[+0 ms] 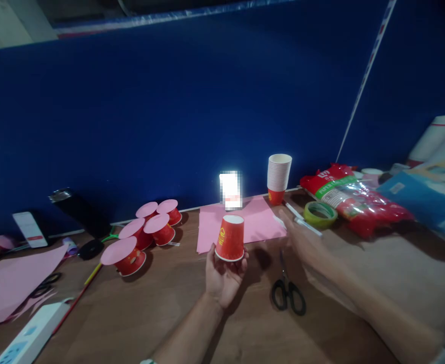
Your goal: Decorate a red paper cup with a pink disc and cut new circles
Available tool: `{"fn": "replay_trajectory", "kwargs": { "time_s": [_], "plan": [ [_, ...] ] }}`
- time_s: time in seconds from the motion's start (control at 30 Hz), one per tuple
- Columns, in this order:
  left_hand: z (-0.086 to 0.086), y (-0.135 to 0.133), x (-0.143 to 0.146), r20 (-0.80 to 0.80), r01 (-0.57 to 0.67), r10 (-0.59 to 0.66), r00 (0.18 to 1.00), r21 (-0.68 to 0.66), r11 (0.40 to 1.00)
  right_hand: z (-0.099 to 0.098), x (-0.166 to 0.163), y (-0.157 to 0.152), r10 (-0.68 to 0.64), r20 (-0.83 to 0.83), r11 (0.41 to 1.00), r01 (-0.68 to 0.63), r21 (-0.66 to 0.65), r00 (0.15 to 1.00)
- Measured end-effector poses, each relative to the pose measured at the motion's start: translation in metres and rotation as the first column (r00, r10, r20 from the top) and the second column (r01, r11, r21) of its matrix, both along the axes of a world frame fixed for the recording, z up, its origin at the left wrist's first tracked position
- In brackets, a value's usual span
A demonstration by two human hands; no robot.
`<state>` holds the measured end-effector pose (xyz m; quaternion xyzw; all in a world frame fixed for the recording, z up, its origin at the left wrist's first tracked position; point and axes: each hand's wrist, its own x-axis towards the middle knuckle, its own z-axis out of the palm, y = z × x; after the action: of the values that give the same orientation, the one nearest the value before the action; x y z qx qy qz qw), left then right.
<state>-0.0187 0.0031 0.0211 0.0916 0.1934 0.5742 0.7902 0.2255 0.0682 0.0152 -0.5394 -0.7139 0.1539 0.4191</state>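
My left hand [225, 283] grips a red paper cup [230, 237] from below, its fingers around the wide white rim. The cup is upside down, with its white base facing up and yellow print on its side. My right hand [291, 230] reaches over the right edge of the pink paper sheets [258, 210], next to a small white object [279, 221] and two white pens or sticks [308, 226]. Motion smears its fingers, so I cannot tell whether it holds anything. Black-handled scissors [287, 296] lie between my forearms.
Several upturned red cups topped with pink paper discs [126, 255] stand left. A stack of paper cups [279, 177], green tape [320, 215] and a red plastic bag [354, 197] are at right. A power strip [33, 331] and more pink paper [13, 283] lie at far left.
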Motion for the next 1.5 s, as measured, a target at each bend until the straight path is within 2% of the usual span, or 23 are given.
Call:
{"fn": "replay_trajectory", "kwargs": {
  "time_s": [0.1, 0.3, 0.37, 0.4, 0.43, 0.5, 0.6, 0.67, 0.77, 0.83, 0.9, 0.97, 1.03, 1.13, 1.23, 1.33, 1.43, 1.5],
  "plan": [
    [0.002, -0.001, 0.001, 0.0, 0.017, -0.017, 1.0, -0.018, 1.0, -0.002, 0.006, 0.004, -0.014, 0.18, 1.0, 0.016, -0.011, 0.984],
    [0.003, -0.003, 0.001, -0.01, 0.054, -0.054, 0.999, -0.007, 0.999, 0.008, -0.005, -0.005, -0.025, 0.286, 0.999, 0.032, -0.023, 0.958],
    [0.003, -0.003, 0.001, -0.013, 0.07, -0.07, 0.997, -0.004, 0.998, 0.019, -0.016, -0.016, 0.042, 0.199, 0.998, -0.034, -0.045, 0.979],
    [0.003, -0.003, 0.002, -0.014, 0.075, -0.075, 0.997, -0.009, 0.997, 0.025, -0.024, -0.022, 0.105, 0.096, 0.992, -0.098, -0.074, 0.99],
    [0.003, -0.004, 0.002, -0.014, 0.074, -0.074, 0.997, -0.014, 0.997, 0.031, -0.033, -0.028, 0.216, -0.022, 0.968, -0.217, -0.128, 0.976],
    [0.002, -0.005, 0.004, -0.015, 0.057, -0.057, 0.998, -0.006, 0.998, 0.041, -0.051, -0.04, 0.36, -0.297, 0.88, -0.428, -0.205, 0.884],
    [0.001, -0.007, 0.009, -0.013, 0.034, -0.033, 0.999, 0.081, 0.996, 0.047, -0.077, -0.052, 0.415, -0.543, 0.788, -0.587, -0.188, 0.731],
    [0.001, -0.009, 0.011, -0.029, 0.041, -0.037, 0.999, 0.131, 0.991, 0.044, -0.089, -0.056, 0.406, -0.605, 0.766, -0.616, -0.183, 0.685],
    [0.003, -0.008, 0.014, -0.101, 0.088, -0.073, 0.992, 0.157, 0.984, 0.039, -0.095, -0.055, 0.346, -0.599, 0.819, -0.544, -0.183, 0.722],
    [0.004, -0.006, 0.013, -0.231, 0.063, -0.022, 0.973, 0.169, 0.984, 0.039, -0.092, -0.052, 0.31, -0.586, 0.854, -0.491, -0.175, 0.749],
    [0.004, -0.002, 0.01, -0.412, -0.097, 0.162, 0.897, 0.172, 0.98, 0.041, -0.086, -0.051, 0.303, -0.547, 0.875, -0.455, -0.164, 0.781],
    [0.004, 0.004, 0.003, -0.538, -0.306, 0.356, 0.764, 0.183, 0.934, 0.041, -0.082, -0.052, 0.3, -0.452, 0.901, -0.405, -0.155, 0.84],
    [0.003, 0.01, -0.005, -0.572, -0.432, 0.464, 0.676, 0.202, 0.879, 0.036, -0.081, -0.057, 0.303, -0.322, 0.919, -0.365, -0.15, 0.897],
    [0.002, 0.019, -0.016, -0.612, -0.53, 0.563, 0.555, 0.261, 0.807, 0.018, -0.087, -0.064, 0.351, -0.131, 0.916, -0.369, -0.157, 0.927],
    [0.003, 0.025, -0.025, -0.653, -0.574, 0.62, 0.435, 0.329, 0.75, 0.001, -0.092, -0.067, 0.374, -0.02, 0.904, -0.37, -0.215, 0.927],
    [0.008, 0.031, -0.043, -0.694, -0.579, 0.647, 0.315, 0.4, 0.711, -0.006, -0.09, -0.067, 0.355, -0.018, 0.903, -0.348, -0.253, 0.935],
    [0.018, 0.036, -0.075, -0.74, -0.51, 0.653, 0.163, 0.503, 0.698, -0.004, -0.077, -0.068, 0.359, -0.028, 0.905, -0.355, -0.235, 0.933],
    [0.022, 0.039, -0.096, -0.776, -0.411, 0.627, 0.067, 0.551, 0.726, -0.004, -0.065, -0.07, 0.35, 0.014, 0.918, -0.339, -0.207, 0.937]
  ]
}}
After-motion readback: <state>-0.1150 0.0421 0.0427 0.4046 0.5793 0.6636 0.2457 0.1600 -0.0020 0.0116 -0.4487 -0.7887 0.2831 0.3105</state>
